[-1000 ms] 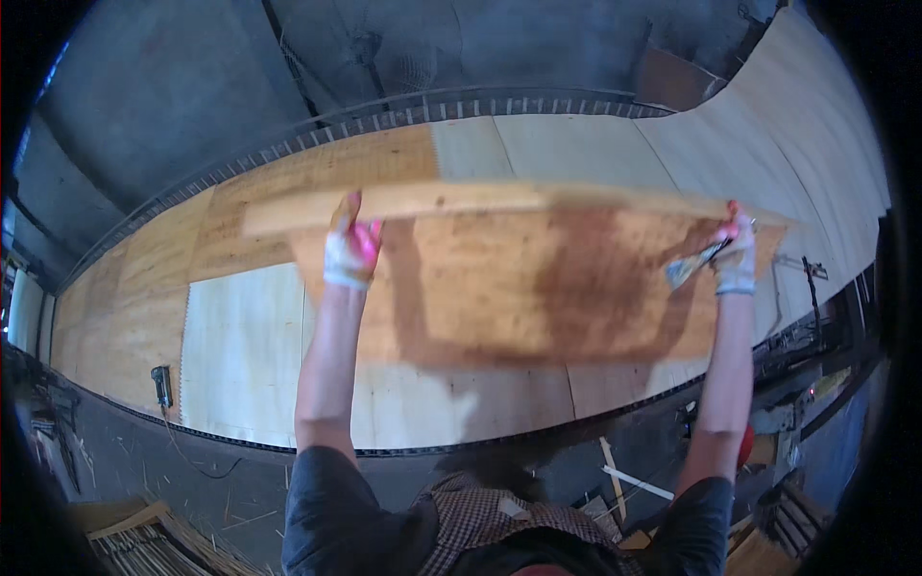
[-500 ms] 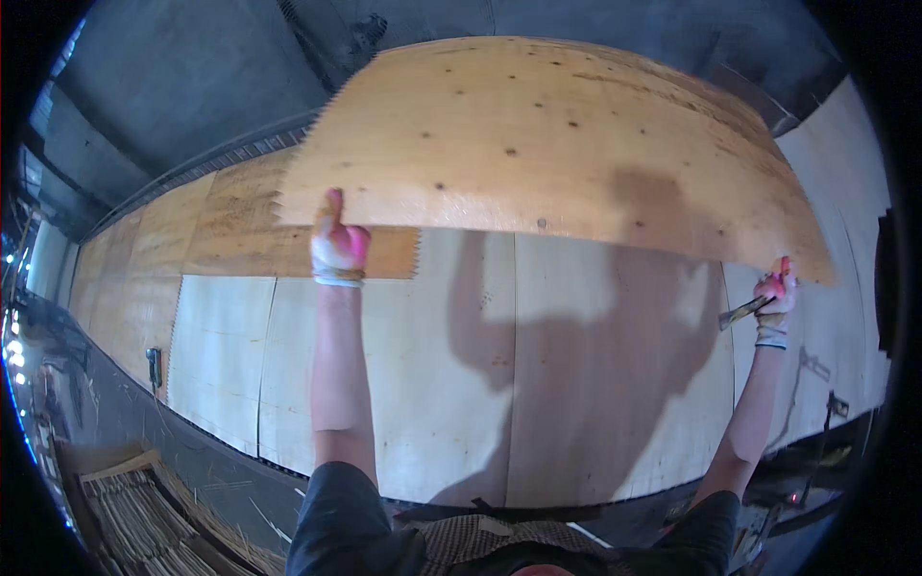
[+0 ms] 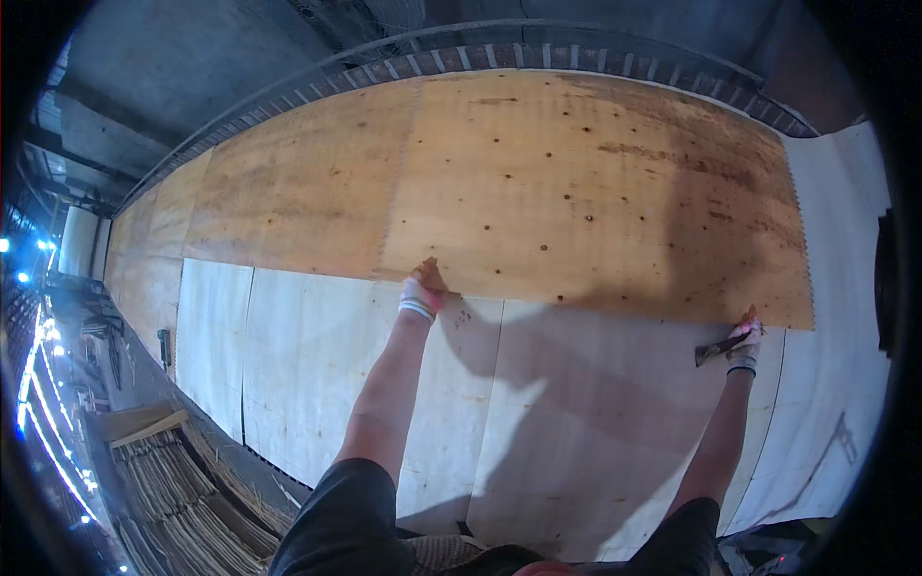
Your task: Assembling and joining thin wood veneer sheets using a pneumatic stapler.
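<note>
A tan wood veneer sheet (image 3: 538, 206) with dark knots and toothed side edges lies nearly flat, its left edge meeting another tan veneer sheet (image 3: 288, 202). My left hand (image 3: 423, 290), in a white and pink glove, is closed at its near edge, close to the left corner. Near the right corner my right hand (image 3: 745, 344), gloved too, is closed at the same edge. It also grips a short hand tool (image 3: 715, 351) with a flat, flared end pointing left. Pale veneer sheets (image 3: 336, 365) lie beneath both hands.
A slatted dark rail (image 3: 442, 60) curves along the far side. A dark-handled tool (image 3: 164, 348) lies at the left edge of the sheets. Stacked thin strips (image 3: 192, 490) fill the lower left. More pale sheet (image 3: 836, 221) extends on the right.
The knotted veneer sheet has come down from a raised, bowed position onto the layer below. Both hands have moved lower with its near edge, and my left hand has shifted right.
</note>
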The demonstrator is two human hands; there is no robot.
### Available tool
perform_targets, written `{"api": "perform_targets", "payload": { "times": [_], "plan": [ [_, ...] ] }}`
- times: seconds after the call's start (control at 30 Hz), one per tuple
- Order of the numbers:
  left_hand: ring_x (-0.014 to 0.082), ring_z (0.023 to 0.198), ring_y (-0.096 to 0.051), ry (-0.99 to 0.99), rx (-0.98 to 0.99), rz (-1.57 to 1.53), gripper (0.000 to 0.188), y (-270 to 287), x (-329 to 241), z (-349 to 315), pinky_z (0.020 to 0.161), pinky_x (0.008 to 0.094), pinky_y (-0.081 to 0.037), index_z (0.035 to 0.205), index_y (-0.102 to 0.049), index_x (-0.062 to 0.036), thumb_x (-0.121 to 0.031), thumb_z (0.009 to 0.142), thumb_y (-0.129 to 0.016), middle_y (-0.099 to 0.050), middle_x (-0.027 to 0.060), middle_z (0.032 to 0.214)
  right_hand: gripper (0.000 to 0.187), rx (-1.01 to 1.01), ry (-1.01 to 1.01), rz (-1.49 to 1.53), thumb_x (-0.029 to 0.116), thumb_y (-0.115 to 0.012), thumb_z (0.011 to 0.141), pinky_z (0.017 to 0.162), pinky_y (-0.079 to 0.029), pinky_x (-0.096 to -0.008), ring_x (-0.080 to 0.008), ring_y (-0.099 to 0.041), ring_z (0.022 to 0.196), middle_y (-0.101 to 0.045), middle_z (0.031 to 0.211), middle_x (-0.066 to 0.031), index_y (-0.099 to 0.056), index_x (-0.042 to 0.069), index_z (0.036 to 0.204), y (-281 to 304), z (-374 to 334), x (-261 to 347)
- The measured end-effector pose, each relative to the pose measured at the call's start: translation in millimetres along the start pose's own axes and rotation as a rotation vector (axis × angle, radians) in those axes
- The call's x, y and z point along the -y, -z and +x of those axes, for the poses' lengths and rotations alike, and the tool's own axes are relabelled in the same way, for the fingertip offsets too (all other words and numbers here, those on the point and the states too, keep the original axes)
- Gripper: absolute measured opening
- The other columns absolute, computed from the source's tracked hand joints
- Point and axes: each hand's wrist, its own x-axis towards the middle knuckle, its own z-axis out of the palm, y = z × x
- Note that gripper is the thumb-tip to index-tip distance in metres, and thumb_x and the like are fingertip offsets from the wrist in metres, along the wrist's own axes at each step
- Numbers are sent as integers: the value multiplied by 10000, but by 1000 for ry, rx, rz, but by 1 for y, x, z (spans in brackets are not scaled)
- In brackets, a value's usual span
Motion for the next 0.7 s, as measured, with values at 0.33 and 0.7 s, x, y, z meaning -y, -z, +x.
{"api": "perform_targets", "payload": {
  "times": [0.33,0.7],
  "plan": [
    [234,986,-586,-20,-60,646,307,-40,-3,-32,770,444,-534,1172,-531,-157,-288,895,-554,-592,52,1131,248,-49,101,65,252,-527,902,387,-351,-188,-42,-385,477,-532,702,47,-586,137,1115,92,94,34],
    [224,1088,-558,-55,11,297,258,-7,-1,-22,807,438,-523,1181,-547,-105,-165,950,-450,-581,26,1216,406,-47,61,55,243,-533,883,384,-304,-180,-43,-332,471,-473,682,40,-500,185,1283,6,38,17]
  ]
}}
